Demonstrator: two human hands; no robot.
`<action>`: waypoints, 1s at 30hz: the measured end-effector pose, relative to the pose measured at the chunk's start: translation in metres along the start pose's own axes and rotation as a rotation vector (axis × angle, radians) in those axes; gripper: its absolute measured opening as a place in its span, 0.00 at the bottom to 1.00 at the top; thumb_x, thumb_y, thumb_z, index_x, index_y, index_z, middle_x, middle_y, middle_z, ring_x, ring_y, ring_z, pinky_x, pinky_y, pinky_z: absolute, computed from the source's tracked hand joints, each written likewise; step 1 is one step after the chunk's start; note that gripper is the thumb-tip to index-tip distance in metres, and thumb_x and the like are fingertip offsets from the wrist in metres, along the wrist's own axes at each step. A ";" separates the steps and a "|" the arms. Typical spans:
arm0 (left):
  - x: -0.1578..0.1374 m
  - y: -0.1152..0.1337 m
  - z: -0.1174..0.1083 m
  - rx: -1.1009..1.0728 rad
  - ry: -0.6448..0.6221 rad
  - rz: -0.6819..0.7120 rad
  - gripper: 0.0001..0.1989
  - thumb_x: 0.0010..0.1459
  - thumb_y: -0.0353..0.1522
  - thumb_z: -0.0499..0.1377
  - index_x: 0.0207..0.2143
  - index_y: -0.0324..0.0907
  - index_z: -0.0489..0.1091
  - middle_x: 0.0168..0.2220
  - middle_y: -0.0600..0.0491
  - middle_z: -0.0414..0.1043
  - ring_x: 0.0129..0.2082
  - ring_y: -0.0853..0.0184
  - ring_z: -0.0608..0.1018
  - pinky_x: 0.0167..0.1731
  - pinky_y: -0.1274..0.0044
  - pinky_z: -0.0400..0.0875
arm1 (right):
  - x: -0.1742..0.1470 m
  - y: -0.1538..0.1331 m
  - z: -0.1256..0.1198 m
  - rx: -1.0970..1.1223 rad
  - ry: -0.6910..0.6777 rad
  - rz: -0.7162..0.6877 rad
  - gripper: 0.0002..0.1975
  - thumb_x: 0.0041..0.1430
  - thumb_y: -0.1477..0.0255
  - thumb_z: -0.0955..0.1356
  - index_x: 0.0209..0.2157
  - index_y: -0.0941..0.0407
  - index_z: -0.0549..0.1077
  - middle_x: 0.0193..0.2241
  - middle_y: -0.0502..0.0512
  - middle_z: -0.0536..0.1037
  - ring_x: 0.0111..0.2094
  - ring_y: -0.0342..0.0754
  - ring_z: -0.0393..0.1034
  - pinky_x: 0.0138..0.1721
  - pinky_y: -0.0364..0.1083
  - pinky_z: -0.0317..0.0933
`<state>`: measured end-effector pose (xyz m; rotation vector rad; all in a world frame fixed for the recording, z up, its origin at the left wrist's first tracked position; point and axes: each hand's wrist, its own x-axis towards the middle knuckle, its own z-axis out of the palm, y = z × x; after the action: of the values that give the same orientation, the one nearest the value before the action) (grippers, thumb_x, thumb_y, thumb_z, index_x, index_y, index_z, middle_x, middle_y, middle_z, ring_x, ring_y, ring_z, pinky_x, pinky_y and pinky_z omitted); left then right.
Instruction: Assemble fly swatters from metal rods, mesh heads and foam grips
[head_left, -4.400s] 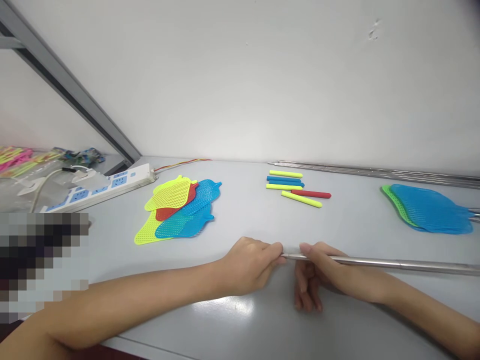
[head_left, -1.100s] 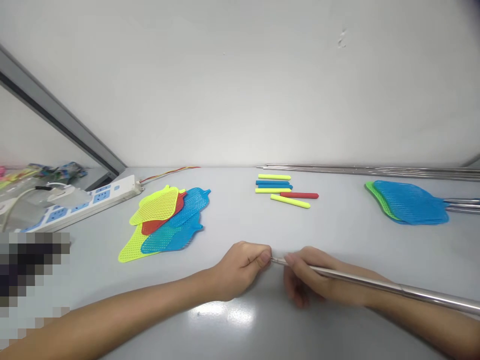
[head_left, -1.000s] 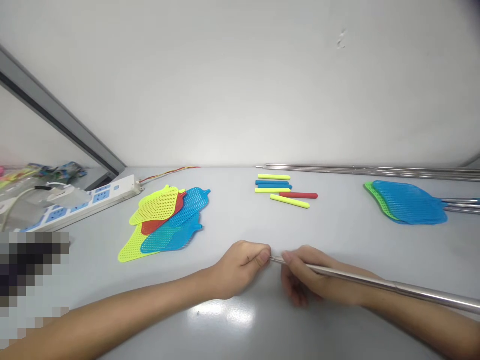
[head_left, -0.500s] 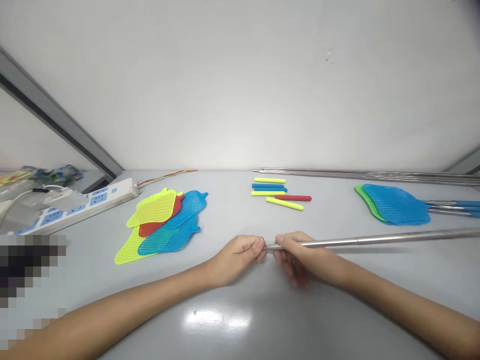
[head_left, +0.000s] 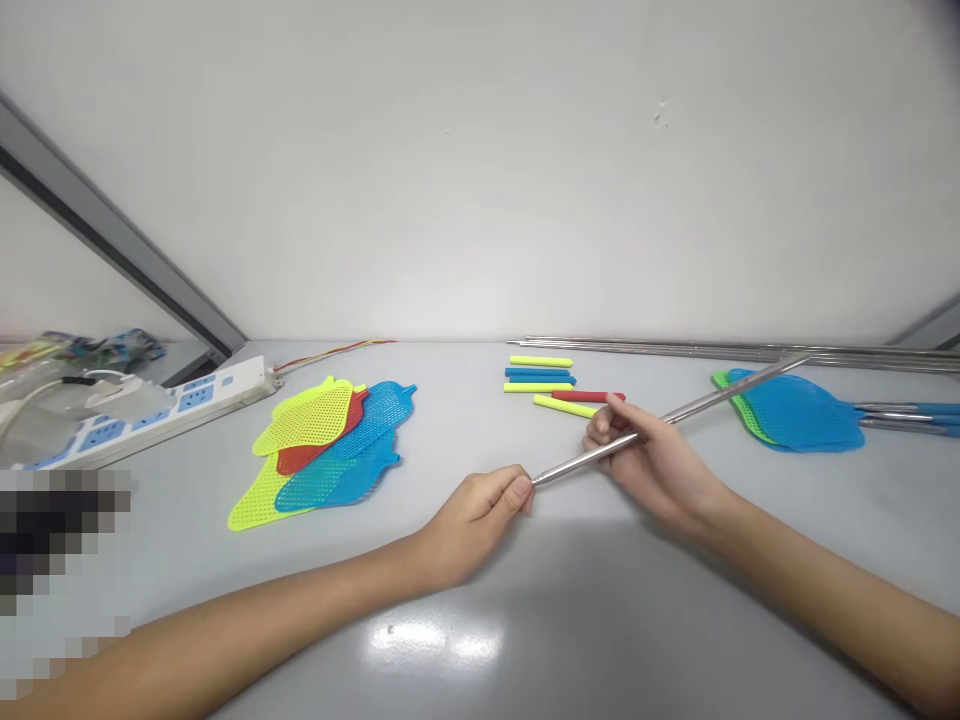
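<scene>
My left hand (head_left: 476,525) is closed, its thumb and fingers pinching the thin end of a silver telescopic rod (head_left: 705,402). The rod slants up to the right from there. My right hand (head_left: 664,465) has its fingers curled around the middle of the rod, palm turned partly up. Just behind that hand lie yellow (head_left: 540,362), blue (head_left: 536,379) and red (head_left: 581,397) plastic handle sleeves. To the left is an overlapping pile of fly swatter heads, with yellow (head_left: 304,420), red (head_left: 296,460) and blue (head_left: 367,475) ones showing.
Fly swatters with blue heads (head_left: 799,415) and a green one (head_left: 746,405) are stacked at the right, on metal shafts. Long thin metal rods (head_left: 675,349) lie along the wall. A white power strip (head_left: 255,378) with plugs and cables stands at the left.
The rod's right part has swung up and away, and its far end now shows within view. My right hand has risen and moved right along it. My left hand keeps its pinch.
</scene>
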<state>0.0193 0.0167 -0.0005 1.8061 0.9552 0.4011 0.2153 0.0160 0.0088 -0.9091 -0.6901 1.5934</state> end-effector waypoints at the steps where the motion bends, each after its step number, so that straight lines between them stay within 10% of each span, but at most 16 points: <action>1: 0.001 0.000 0.000 -0.022 -0.002 -0.008 0.18 0.58 0.41 0.41 0.24 0.39 0.59 0.19 0.59 0.53 0.21 0.75 0.57 0.21 0.82 0.53 | 0.001 -0.003 0.000 0.108 0.027 -0.009 0.12 0.53 0.67 0.62 0.19 0.57 0.61 0.19 0.47 0.60 0.22 0.40 0.58 0.29 0.42 0.57; 10: 0.006 0.007 0.004 -0.742 -0.335 -0.274 0.21 0.55 0.47 0.41 0.20 0.41 0.48 0.16 0.62 0.41 0.15 0.77 0.45 0.15 0.81 0.38 | -0.002 -0.018 0.008 0.414 0.133 -0.051 0.17 0.58 0.70 0.57 0.17 0.56 0.49 0.14 0.43 0.41 0.14 0.38 0.38 0.14 0.39 0.44; 30: -0.005 0.017 0.012 -0.707 -0.476 -0.415 0.23 0.50 0.49 0.48 0.18 0.40 0.50 0.15 0.62 0.41 0.15 0.78 0.45 0.16 0.79 0.35 | -0.012 0.007 0.011 0.524 0.149 0.006 0.22 0.54 0.68 0.60 0.16 0.56 0.42 0.11 0.41 0.36 0.13 0.37 0.28 0.12 0.41 0.29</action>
<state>0.0307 0.0023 0.0102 0.9619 0.6990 0.0212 0.2030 0.0035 0.0112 -0.6284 -0.1467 1.5852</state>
